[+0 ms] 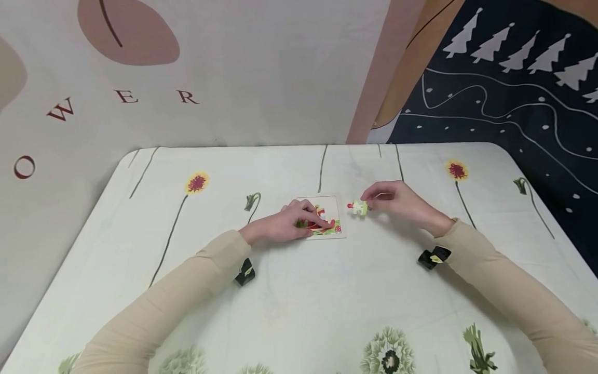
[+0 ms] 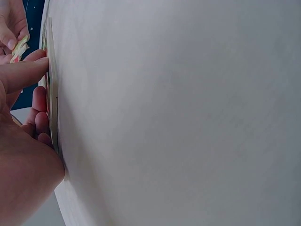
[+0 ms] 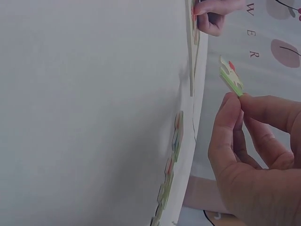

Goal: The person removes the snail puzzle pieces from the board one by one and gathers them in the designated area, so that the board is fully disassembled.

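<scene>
A flat puzzle board [image 1: 332, 206] lies on the table with a few colourful pieces set in its lower part. My left hand [image 1: 287, 222] rests over its left side, fingertips touching the pieces; the fingers hide part of the picture. In the left wrist view the thumb [image 2: 28, 74] lies against the board's edge [image 2: 53, 89]. To the right of the board, my right hand [image 1: 397, 202] pinches a jigsaw piece [image 1: 358, 208], pale green with a red spot, between thumb and fingertips. The right wrist view has this piece [image 3: 230, 75] raised above the table, apart from the board.
Several loose jigsaw pieces [image 3: 178, 136] lie in a row on the table beside the board, seen edge-on in the right wrist view. A white flowered cloth [image 1: 299, 296] covers the table. Behind it hang a pale printed curtain [image 1: 280, 78] and a dark one with trees [image 1: 504, 104].
</scene>
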The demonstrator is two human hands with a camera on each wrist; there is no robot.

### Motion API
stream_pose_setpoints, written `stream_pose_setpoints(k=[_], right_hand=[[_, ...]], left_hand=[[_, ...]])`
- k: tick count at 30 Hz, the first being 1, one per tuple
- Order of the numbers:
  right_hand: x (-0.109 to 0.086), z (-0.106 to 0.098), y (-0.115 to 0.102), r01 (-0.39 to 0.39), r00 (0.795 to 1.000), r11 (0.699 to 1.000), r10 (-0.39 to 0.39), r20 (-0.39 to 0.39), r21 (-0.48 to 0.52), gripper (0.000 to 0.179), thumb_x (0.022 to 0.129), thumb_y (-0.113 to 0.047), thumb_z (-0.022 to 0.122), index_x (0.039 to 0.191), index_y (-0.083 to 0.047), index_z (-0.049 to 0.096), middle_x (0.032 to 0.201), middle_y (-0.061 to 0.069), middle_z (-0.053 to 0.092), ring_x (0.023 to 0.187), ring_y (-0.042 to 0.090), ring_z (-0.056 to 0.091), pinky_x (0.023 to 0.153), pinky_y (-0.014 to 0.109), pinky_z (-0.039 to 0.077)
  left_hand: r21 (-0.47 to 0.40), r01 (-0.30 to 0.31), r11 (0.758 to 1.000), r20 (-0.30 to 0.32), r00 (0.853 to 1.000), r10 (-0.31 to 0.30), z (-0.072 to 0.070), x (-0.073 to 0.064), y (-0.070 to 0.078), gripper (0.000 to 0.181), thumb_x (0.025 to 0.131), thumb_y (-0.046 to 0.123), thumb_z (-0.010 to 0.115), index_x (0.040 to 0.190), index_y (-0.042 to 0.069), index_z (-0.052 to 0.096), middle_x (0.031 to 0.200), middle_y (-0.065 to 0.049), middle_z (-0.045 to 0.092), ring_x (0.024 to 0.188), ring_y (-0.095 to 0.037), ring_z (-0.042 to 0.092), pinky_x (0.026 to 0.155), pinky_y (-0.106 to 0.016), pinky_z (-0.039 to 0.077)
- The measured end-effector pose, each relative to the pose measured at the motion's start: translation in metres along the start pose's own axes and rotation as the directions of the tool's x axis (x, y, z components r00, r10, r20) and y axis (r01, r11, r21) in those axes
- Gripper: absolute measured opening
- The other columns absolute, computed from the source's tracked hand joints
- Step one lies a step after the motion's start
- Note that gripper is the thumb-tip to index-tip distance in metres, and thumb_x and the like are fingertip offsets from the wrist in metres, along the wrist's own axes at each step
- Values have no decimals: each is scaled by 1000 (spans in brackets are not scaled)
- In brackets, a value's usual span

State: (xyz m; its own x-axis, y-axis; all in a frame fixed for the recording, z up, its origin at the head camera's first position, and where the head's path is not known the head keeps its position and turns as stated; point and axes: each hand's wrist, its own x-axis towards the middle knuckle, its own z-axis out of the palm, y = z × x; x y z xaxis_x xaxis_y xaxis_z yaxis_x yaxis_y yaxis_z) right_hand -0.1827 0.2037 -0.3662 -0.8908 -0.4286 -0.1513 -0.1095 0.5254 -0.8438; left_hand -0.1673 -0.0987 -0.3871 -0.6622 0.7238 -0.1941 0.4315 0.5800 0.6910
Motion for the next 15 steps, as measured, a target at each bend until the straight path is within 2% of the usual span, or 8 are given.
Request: stream_pose_setpoints(k=[11,15], right_hand=[[-8,-15,2,-41,999,999,41,-25,-17,23,95,-12,65,114,0,69,117,16,67,93,6,63,84,18,48],[-13,-19,4,-55,998,998,54,-36,-24,24,96,-12,64,115,1,68,113,10,67,92,5,63,84,17,48]], left_hand=[[2,-3,1000,2,1000,3,0,1,-3,35,96,11,62,128,24,69,119,-3,51,113,-22,38,103,-40,28],[2,0,1000,5,1000,0,0,1,-3,35,96,12,62,129,24,69,119,-3,51,113,-22,38,103,-42,27]])
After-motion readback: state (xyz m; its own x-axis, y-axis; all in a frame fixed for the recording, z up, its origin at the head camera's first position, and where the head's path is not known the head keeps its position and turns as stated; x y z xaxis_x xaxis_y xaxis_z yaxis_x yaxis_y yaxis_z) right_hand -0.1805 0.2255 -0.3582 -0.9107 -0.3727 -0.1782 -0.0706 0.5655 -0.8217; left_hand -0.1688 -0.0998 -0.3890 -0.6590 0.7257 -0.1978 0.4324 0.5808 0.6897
